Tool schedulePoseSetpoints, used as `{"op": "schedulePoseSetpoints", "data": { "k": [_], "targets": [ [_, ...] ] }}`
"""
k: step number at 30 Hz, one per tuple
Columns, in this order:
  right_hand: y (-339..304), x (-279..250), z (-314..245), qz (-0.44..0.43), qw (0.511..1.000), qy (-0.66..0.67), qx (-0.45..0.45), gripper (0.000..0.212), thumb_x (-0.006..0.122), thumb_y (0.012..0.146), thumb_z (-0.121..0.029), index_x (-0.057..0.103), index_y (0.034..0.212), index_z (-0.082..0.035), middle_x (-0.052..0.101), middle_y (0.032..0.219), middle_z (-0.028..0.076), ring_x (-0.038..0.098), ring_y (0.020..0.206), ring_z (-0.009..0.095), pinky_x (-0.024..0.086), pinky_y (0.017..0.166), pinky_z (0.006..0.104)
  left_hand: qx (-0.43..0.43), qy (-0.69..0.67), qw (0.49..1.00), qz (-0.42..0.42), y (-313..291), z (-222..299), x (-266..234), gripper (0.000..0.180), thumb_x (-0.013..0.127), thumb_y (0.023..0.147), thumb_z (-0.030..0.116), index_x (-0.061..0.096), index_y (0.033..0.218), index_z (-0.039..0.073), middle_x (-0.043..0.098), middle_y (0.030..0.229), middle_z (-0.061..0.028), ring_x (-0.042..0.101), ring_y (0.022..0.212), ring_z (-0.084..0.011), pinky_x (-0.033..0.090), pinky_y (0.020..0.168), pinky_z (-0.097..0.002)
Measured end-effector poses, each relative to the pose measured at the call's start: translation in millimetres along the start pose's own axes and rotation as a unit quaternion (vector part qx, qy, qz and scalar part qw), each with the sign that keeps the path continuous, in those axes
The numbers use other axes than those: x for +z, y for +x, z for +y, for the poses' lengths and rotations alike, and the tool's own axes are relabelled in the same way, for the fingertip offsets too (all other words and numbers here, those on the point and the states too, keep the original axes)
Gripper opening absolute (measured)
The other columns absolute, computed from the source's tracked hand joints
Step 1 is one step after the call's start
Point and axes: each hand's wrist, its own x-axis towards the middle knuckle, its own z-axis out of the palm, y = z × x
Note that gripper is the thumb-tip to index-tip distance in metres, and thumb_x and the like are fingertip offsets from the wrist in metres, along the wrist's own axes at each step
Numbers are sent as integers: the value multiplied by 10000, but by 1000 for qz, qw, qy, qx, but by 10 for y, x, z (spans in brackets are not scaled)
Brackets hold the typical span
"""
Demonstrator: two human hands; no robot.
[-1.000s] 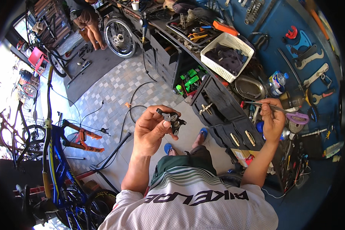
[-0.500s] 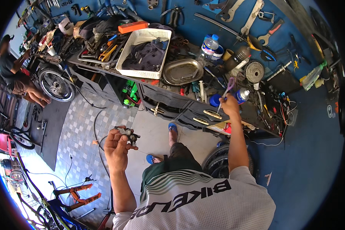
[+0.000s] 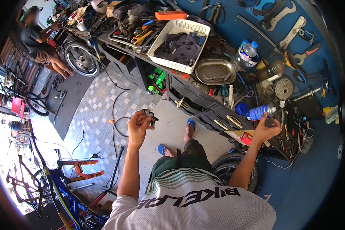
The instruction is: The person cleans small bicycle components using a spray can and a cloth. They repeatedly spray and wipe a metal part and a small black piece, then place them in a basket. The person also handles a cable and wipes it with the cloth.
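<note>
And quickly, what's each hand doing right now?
Left hand: closed, holding a small black-and-grey mechanical part.
Right hand: open, fingers apart, at the blue spray can; contact can't be told.

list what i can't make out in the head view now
Head view:
Small dark part: far side hidden by the left hand.
White basket: bottom covered by dark cloth.
Wheel: partly hidden by right forearm and shirt.
Blue bike: cut off by the lower edge.
Right hand: fingers overlap the blue can, so contact is unclear.
</note>
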Motion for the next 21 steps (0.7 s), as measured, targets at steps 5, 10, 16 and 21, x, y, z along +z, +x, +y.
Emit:
{"op": "schedulePoseSetpoints", "data": {
  "k": [5,10,16,21],
  "targets": [
    [-86,301,314,-69,988,106,87,990,912,802,-316,318,1530,-4,521,1287,212,524,1231,349,477,1028,476,1,20,1000,-22,14,-78,-141,338,662,963,-6,599,1292,-45,697,1027,-101,695,910,-156,647,721,-305],
    [-117,601,352,-161,942,253,151,1052,887,822,-187,203,1613,-71,323,1585,253,556,1289,344,443,1107,459,-29,-6,999,-26,17,-97,-210,351,634,968,-21,585,1315,-41,688,1074,-103,701,944,-169,659,765,-323],
    [420,214,-135,-123,937,326,28,959,807,865,-170,226,1621,-74,324,1610,204,435,1412,310,385,1157,448,-36,10,999,12,66,-226,-536,372,604,964,-34,583,1335,-15,703,1087,-104,706,960,-172,656,771,-326],
    [239,-4,-1072,-392,744,536,72,958,875,804,-281,339,1581,-117,499,1427,127,607,1126,239,532,978,389,-20,65,997,33,215,-464,-808,351,605,955,-34,581,1306,-18,700,1096,-121,707,964,-192,651,773,-328]
  ]
}}
